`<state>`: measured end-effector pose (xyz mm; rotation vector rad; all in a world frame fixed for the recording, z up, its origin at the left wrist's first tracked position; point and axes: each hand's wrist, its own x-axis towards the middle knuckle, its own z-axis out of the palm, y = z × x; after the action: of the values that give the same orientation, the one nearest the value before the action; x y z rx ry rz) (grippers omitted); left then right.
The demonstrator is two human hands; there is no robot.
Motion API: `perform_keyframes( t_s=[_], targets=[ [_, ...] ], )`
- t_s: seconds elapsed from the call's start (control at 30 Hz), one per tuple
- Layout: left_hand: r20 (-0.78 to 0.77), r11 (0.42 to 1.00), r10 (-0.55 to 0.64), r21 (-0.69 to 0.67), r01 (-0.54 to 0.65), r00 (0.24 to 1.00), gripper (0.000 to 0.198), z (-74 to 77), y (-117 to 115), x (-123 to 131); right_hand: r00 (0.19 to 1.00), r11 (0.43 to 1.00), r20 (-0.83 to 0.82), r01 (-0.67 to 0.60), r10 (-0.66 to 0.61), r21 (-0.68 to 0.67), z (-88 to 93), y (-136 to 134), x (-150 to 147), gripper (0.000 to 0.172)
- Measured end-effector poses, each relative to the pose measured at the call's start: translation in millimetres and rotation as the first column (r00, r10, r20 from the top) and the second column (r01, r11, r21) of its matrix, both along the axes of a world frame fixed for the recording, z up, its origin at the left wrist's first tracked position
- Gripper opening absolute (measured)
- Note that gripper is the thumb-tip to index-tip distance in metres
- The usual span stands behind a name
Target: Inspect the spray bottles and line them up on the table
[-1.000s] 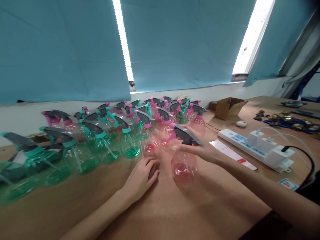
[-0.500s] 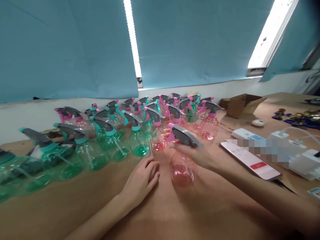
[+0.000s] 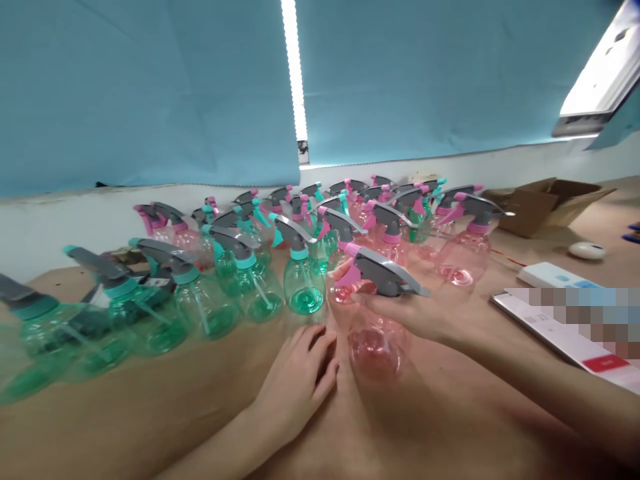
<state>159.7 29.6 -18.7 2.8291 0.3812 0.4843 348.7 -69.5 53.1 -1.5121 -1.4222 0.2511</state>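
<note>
My right hand (image 3: 395,310) is wrapped round the neck of a pink spray bottle (image 3: 377,347), under its grey and pink trigger head, and the bottle stands upright near the middle of the table. My left hand (image 3: 300,373) rests on the table to the left of that bottle, fingers loosely curled with gaps between them and nothing held. Just beyond my left hand stands a green spray bottle (image 3: 304,288). Another pink bottle (image 3: 464,259) stands to the right, past my right hand.
Several green bottles (image 3: 210,310) line the left side of the table (image 3: 165,413), with more pink and green ones behind. At right are an open cardboard box (image 3: 533,210), a white mouse-like object (image 3: 587,251), a power strip (image 3: 550,275) and a phone (image 3: 545,333).
The view has turned and come closer, so the bottles at the right look larger. My right hand keeps its hold on the pink bottle; my left hand still rests on the table.
</note>
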Motion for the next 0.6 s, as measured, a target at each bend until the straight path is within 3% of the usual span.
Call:
perform_keyframes(
  t_s=[0.3,0.47,0.6],
  targets=[
    [-0.021,1.0,-0.002,0.014,0.002,1.0,0.025,0.7,-0.7,0.3,1.0,0.995,-0.015,-0.012,0.01,-0.099,-6.8,0.1,4.3,0.022],
    [-0.011,1.0,-0.002,0.029,0.002,1.0,0.025,-1.5,0.4,0.4,0.999,0.992,-0.035,-0.015,0.011,-0.129,-4.7,-0.6,5.5,0.036],
    [0.002,0.999,-0.006,0.032,0.006,1.0,0.025,-1.2,0.5,0.6,0.996,0.995,-0.09,-0.012,0.003,-0.1,0.5,-3.9,4.2,0.023]
  ],
)
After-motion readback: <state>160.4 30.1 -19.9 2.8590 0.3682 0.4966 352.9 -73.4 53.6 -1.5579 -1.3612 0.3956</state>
